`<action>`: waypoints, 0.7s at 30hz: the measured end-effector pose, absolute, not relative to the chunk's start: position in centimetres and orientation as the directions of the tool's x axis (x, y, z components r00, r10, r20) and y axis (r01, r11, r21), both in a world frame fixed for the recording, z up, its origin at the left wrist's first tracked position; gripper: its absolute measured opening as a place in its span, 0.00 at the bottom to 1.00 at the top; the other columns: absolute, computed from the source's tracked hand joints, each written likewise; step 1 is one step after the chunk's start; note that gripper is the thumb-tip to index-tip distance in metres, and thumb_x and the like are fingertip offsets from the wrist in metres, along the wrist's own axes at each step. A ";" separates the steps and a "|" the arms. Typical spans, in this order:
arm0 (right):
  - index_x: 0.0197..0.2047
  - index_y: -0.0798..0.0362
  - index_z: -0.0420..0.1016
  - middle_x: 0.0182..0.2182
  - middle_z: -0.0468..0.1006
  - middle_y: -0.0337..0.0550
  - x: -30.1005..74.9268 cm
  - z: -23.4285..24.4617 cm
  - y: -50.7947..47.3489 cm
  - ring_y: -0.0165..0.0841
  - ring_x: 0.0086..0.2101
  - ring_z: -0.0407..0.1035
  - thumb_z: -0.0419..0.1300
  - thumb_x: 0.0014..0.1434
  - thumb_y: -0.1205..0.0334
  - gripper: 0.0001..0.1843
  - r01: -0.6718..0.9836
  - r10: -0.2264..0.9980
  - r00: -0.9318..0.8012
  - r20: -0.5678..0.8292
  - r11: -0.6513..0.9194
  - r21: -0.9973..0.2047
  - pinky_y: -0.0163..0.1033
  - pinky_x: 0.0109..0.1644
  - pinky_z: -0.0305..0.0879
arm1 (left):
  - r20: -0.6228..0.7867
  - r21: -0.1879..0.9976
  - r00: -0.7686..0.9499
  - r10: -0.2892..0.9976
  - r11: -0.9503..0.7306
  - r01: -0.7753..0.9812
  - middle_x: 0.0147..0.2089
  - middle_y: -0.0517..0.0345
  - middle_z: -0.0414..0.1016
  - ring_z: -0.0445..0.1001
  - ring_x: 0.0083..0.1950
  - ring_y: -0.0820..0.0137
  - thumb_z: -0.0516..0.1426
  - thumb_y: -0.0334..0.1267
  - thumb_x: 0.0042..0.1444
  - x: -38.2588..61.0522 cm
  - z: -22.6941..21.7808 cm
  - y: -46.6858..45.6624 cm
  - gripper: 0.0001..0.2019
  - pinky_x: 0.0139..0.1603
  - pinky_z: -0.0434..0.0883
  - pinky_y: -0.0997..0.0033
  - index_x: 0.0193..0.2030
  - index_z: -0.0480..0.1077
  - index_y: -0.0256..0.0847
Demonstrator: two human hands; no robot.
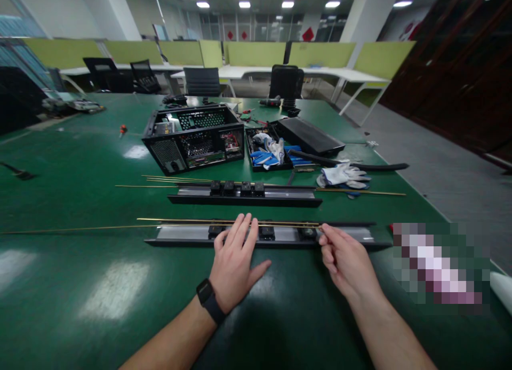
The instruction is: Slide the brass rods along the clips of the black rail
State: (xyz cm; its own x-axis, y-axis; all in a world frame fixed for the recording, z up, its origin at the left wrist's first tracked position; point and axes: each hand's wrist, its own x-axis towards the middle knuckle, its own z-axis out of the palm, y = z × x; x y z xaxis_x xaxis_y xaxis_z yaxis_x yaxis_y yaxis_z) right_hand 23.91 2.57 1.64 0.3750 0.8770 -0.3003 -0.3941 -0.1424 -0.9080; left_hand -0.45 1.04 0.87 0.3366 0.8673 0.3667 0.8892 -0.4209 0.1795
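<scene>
A long black channel with a pale inner strip lies across the bench before me. Several small black blocks sit along it. Thin brass rods run lengthwise over the channel, some reaching far to the left. My right hand pinches the right end of a brass rod, close to the rightmost block. Across the rods and the channel's middle rests my left hand, fingers stretched out and thumb apart; it partly hides a block. Just beyond lies a second black channel carrying several blocks, with more brass rods around it.
Farther back stand an open computer case and a black tray with blue-white gloves in it. White work gloves, a black tube and a dark panel lie at right. A blurred-out object occupies the right side.
</scene>
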 end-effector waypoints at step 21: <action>0.33 0.55 0.74 0.22 0.74 0.37 23.9 1.4 2.7 0.19 0.11 0.54 0.74 0.49 0.51 0.19 -0.362 0.854 0.376 -0.358 -0.220 -0.906 0.25 0.07 0.46 | 0.354 0.210 0.291 0.889 -0.379 0.901 0.74 0.47 0.53 0.52 0.74 0.55 0.57 0.56 0.61 -0.7 0.6 1.2 0.39 0.71 0.48 0.49 0.73 0.54 0.39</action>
